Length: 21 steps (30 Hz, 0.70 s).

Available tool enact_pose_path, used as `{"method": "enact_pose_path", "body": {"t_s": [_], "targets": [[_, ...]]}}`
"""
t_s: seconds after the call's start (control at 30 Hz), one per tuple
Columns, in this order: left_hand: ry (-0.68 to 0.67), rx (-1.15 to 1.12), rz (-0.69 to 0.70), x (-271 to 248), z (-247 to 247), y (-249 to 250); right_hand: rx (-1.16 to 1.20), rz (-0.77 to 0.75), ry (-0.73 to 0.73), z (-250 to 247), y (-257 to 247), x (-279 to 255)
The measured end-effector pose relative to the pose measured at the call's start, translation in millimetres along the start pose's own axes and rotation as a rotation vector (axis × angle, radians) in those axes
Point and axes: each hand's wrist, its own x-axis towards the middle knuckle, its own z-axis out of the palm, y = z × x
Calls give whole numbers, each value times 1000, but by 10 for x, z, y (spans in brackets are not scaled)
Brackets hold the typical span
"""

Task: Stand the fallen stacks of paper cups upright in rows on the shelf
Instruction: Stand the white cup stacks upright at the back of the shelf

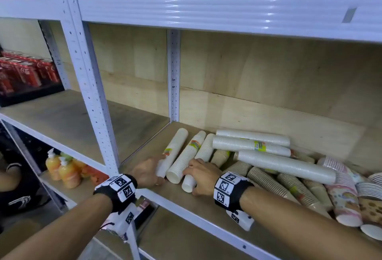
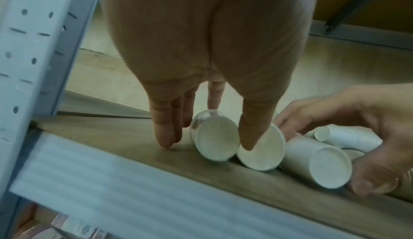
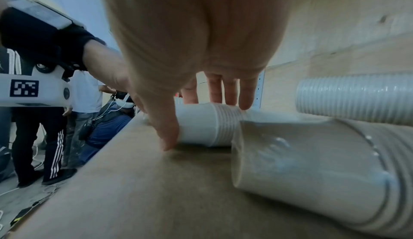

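Several wrapped stacks of paper cups lie fallen on the wooden shelf board [image 1: 175,202]. My left hand [image 1: 160,169] [image 2: 208,140] straddles the near end of the leftmost white stack [image 1: 174,150] [image 2: 215,142], fingers on its left and thumb on its right. A ribbed white stack [image 1: 186,160] [image 2: 261,152] lies between my hands. My right hand [image 1: 192,177] [image 3: 196,122] [image 2: 330,154] grips the third white stack [image 1: 203,150] [image 3: 201,126] [image 2: 328,166], with the fingers over its top and the thumb at its base. All the stacks lie flat.
Long white stacks [image 1: 251,144] lie crosswise over brown stacks [image 1: 297,189] and patterned ones [image 1: 343,197] to the right. A white upright post [image 1: 93,94] stands just left of my left hand. The upper shelf beam [image 1: 206,9] hangs overhead. Cola cans [image 1: 24,71] stand far left.
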Motion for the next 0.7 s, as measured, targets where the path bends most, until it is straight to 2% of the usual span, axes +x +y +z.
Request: {"method": "enact_pose_path", "body": {"t_s": [0.23, 0.4, 0.53, 0.7], "targets": [[42, -30, -24, -74, 23, 51, -62, -22, 48, -15, -47, -19], [69, -16, -26, -87, -95, 102, -17, -38, 77, -68, -15, -4], [136, -20, 52, -114, -274, 201, 102, -30, 173, -211, 4, 11], [213, -3, 85, -115, -495, 367, 212, -23, 307, -495, 36, 48]]}}
